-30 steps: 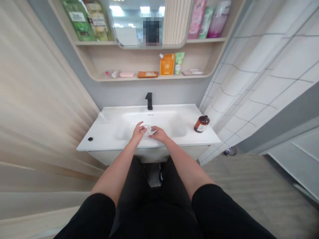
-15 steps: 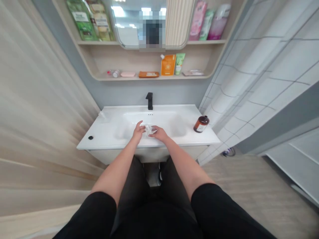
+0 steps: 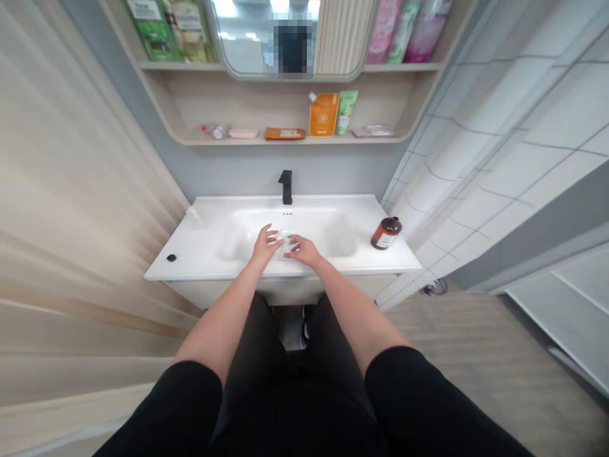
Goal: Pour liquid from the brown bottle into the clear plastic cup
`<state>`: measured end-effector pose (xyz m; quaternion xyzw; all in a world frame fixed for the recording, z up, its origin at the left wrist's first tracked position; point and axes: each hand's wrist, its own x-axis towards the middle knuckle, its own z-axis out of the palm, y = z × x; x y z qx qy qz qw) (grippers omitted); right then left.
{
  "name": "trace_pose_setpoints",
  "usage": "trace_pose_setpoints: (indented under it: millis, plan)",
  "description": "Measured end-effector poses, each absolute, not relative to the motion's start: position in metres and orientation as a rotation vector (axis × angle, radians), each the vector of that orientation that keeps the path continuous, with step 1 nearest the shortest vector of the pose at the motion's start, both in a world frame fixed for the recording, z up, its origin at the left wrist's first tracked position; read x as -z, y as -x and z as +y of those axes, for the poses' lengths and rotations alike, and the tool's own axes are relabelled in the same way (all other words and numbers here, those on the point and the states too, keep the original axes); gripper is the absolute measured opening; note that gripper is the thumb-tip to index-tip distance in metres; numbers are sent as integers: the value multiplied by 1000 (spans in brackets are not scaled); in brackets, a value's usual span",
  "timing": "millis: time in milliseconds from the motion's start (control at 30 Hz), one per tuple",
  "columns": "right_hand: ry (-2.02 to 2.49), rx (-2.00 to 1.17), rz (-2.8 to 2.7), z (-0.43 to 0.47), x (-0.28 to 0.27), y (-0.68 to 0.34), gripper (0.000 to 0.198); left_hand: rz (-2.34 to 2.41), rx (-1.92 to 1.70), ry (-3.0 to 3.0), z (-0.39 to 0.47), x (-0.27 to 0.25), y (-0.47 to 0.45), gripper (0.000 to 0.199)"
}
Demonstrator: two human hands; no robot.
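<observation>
Over the front part of the white sink [image 3: 333,235], a small clear and white object [image 3: 286,246] is held between my two hands. It looks like see-through plastic, but its exact kind is too small to make out. My left hand [image 3: 264,246] has its fingers curled against the object's left side. On the other side, my right hand [image 3: 303,250] grips it between thumb and fingers. Parts of the object are hidden behind the fingers. A black faucet [image 3: 286,187] stands behind the sink, beyond both hands.
A brown bottle [image 3: 386,233] without a visible pump stands on the counter's right. At the left are a small black cap [image 3: 171,258] and a clear, whitish item [image 3: 195,218]. Above, a shelf [image 3: 223,142] holds an orange pouch [image 3: 324,115], a green tube [image 3: 347,113] and several packages.
The object between my hands has turned and looks more upright. My fingers have shifted slightly around it. The view has tipped down a little.
</observation>
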<state>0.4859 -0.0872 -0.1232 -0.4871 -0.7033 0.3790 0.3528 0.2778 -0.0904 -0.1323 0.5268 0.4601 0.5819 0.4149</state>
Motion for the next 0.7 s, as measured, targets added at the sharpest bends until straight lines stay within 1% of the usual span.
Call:
trace_pose_setpoints:
  millis: [167, 367, 567, 700]
  plan:
    - [1253, -1014, -1797, -87, 123, -487, 81, 1034, -1440, -1230, -91, 133, -274, 85]
    - [1264, -1007, -1812, -87, 123, -487, 81, 1154, -1438, -1306, -92, 131, -280, 90]
    - [1285, -986, -1788, -84, 125, -487, 79, 1007, -1364, -1186, -94, 132, -274, 77]
    - [1278, -964, -1801, -83, 127, -486, 81, 1122, -1385, -1297, -87, 137, -278, 83]
